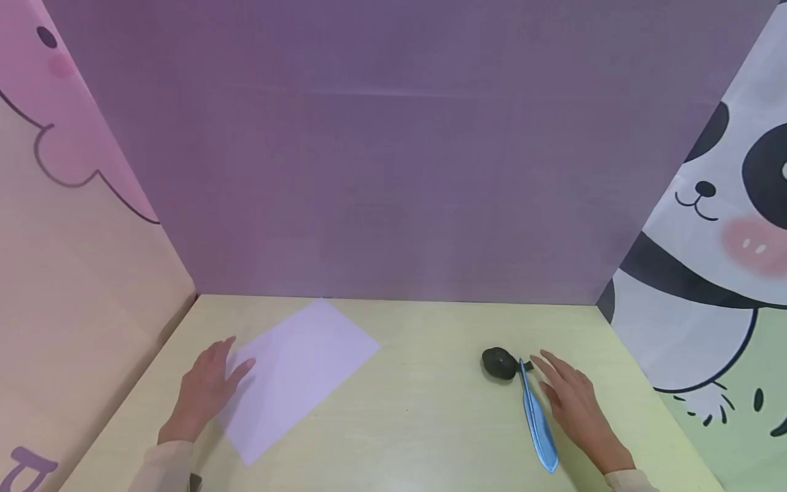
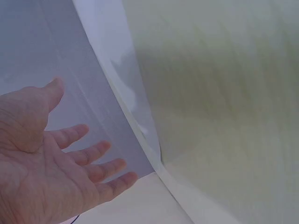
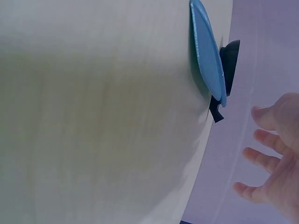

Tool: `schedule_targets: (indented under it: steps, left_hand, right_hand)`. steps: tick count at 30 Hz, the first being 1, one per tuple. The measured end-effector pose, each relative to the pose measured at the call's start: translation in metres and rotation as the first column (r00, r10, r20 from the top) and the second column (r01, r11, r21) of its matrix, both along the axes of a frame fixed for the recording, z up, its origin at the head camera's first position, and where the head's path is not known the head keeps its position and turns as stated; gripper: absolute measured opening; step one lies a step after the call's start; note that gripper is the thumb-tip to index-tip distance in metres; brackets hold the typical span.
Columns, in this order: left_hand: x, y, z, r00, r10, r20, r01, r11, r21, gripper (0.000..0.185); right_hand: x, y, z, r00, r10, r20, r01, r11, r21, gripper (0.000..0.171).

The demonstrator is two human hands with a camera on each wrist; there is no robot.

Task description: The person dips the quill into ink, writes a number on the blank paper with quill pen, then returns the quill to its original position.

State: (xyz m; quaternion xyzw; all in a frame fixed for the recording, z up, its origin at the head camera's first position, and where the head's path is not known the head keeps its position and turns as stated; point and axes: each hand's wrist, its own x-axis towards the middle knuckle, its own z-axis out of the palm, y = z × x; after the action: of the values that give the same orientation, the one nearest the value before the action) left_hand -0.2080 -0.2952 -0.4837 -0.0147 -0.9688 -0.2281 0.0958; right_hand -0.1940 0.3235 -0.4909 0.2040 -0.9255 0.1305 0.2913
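A white sheet of paper (image 1: 295, 376) lies slanted on the pale yellow table (image 1: 418, 424). My left hand (image 1: 205, 386) is open, fingers spread, at the paper's left edge; whether it touches the sheet I cannot tell. In the left wrist view the left hand (image 2: 56, 163) shows its palm with fingers straight. A blue feather-shaped thing (image 1: 537, 424) lies on the table with its tip by a small black round object (image 1: 499, 363). My right hand (image 1: 574, 403) hovers open just right of the feather, holding nothing. The right wrist view shows the blue feather (image 3: 208, 51) and the right hand (image 3: 275, 163).
A purple back wall (image 1: 393, 150) closes the far side. A pink cartoon panel (image 1: 67, 205) stands on the left and a panda panel (image 1: 713, 273) on the right. Bare table lies between the paper and the feather.
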Motion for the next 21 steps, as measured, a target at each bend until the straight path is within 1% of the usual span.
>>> schedule_targets:
  steps: [7, 10, 13, 15, 18, 21]
  left_hand:
    - [0.0002, -0.0001, -0.0015, 0.996, 0.026, 0.08, -0.025, 1.0, -0.017, 0.069]
    - [-0.0012, -0.0007, -0.0021, 0.992, 0.029, 0.125, -0.025, 0.999, -0.032, 0.071]
    - [-0.0024, -0.0021, -0.0023, 0.984, 0.031, 0.177, -0.025, 0.999, -0.033, 0.073]
    - [-0.0032, -0.0035, -0.0014, 0.978, 0.036, 0.205, -0.031, 0.999, -0.028, 0.074]
    - [-0.0041, -0.0057, 0.001, 0.968, 0.042, 0.246, -0.039, 0.999, -0.017, 0.074]
    - [-0.0046, -0.0067, 0.0045, 0.961, 0.049, 0.271, -0.05, 0.999, -0.004, 0.075]
  right_hand:
    - [0.0053, -0.0012, 0.0001, 0.998, -0.04, 0.054, 0.039, 0.999, 0.011, 0.048]
    - [0.0065, -0.0013, -0.0005, 0.997, -0.056, 0.049, 0.056, 0.998, 0.013, 0.046]
    - [0.0071, -0.0013, -0.0009, 0.998, -0.055, 0.032, 0.055, 0.998, 0.014, 0.046]
    - [0.008, -0.0015, -0.0003, 0.998, -0.046, 0.036, 0.046, 0.999, 0.022, 0.047]
    - [0.0097, -0.0012, 0.0012, 0.995, -0.039, 0.088, 0.037, 0.999, 0.03, 0.047]
    - [0.011, -0.0009, 0.0032, 0.98, -0.034, 0.195, 0.031, 0.999, 0.022, 0.044]
